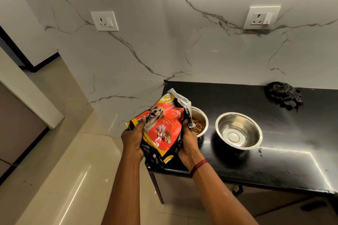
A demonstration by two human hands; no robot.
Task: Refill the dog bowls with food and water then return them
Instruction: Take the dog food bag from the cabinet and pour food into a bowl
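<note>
A red and black dog food bag (161, 128) is tilted over the left end of the black counter (285, 160), its open silver top pointing toward a steel bowl (202, 117) that holds brown kibble. My left hand (132, 139) grips the bag's left side. My right hand (188, 142) grips its right side, next to the bowl. A second steel bowl (238, 130) stands to the right on the counter; its inside looks bare and shiny.
A dark checked cloth (284, 95) lies crumpled at the counter's back by the marble wall. Two wall sockets (104, 21) (261, 18) sit above. Beige tiled floor (64, 179) spreads to the left of the counter.
</note>
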